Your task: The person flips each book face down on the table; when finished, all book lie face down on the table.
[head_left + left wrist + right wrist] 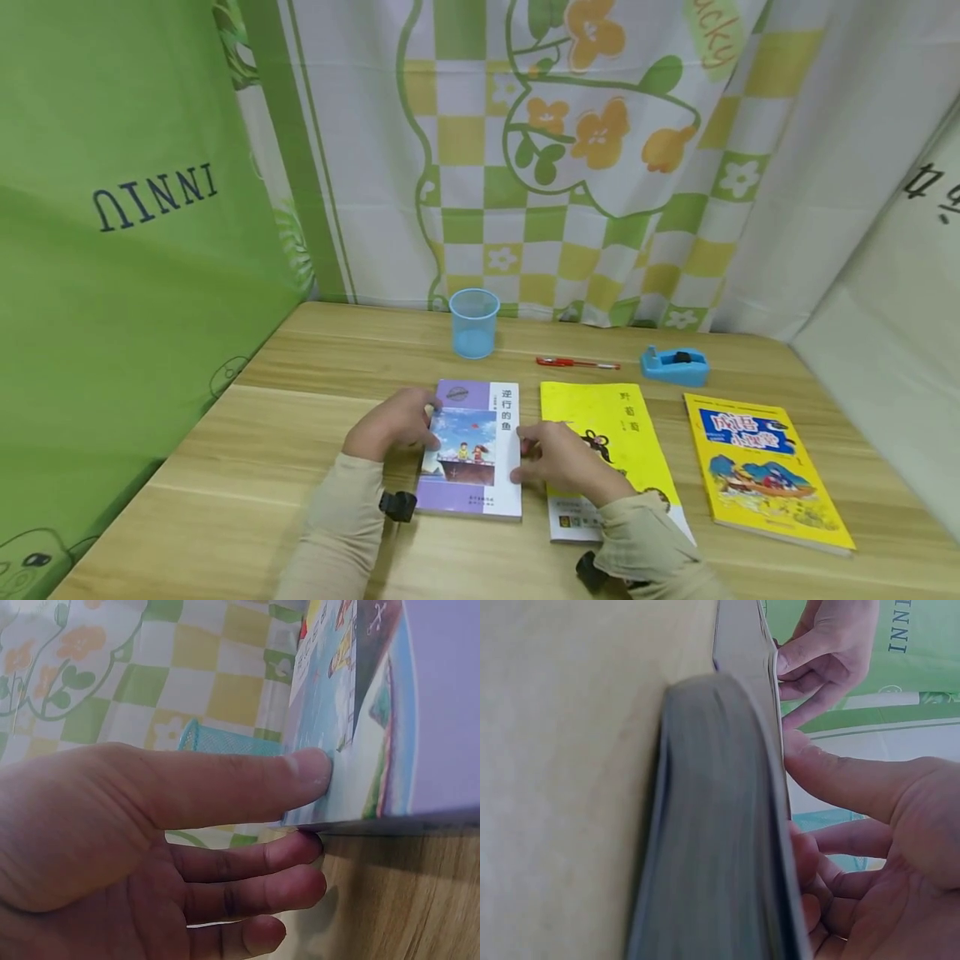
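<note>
**Two hands frame a purple book on the desk**

The left hand [392, 423] pinches the left edge of the purple book [472, 450], thumb on the cover and fingers curled under it; the book lies flat between both hands, its long axis running away from the person. The right hand [566, 462] presses thumb and fingers against the book's right edge, resting over the yellow book [600, 417] just beside it. Both hands are equally near, one per long side
</note>
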Available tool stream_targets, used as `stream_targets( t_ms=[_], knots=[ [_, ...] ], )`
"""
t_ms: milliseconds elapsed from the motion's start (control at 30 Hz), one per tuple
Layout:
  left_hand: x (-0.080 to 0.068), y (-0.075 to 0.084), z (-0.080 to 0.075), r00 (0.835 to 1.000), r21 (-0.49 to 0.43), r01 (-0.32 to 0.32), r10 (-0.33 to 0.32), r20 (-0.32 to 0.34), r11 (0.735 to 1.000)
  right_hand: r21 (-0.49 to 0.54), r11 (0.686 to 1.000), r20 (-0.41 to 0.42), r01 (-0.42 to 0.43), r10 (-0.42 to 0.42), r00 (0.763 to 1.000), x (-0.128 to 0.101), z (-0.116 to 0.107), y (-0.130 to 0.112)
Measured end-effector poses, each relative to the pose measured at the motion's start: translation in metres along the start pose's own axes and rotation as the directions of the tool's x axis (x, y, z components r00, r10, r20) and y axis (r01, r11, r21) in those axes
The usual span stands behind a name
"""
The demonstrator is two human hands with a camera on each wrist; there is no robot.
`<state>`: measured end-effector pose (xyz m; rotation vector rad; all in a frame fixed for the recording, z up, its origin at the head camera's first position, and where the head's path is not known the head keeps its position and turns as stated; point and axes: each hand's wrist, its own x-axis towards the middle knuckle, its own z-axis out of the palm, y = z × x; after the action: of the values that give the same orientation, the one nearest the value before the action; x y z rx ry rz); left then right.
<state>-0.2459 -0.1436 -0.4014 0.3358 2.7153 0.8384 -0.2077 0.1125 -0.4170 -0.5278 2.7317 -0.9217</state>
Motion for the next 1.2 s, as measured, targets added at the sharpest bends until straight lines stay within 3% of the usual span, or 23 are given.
stream_targets(
  t_ms=[700,1200],
  knots=[
    [0.0,-0.01,-0.005,0.996,-0.167,0.04,-0.026,0.085,0.985,0.004,0.997,0.003,-0.074,0.074,0.997,0.0,0.002,-0.002],
    [0.004,-0.02,-0.004,0.999,-0.211,-0.004,0.012,0.038,0.978,0.012,0.996,0.001,-0.084,0.084,0.996,0.001,0.002,-0.001]
  ],
)
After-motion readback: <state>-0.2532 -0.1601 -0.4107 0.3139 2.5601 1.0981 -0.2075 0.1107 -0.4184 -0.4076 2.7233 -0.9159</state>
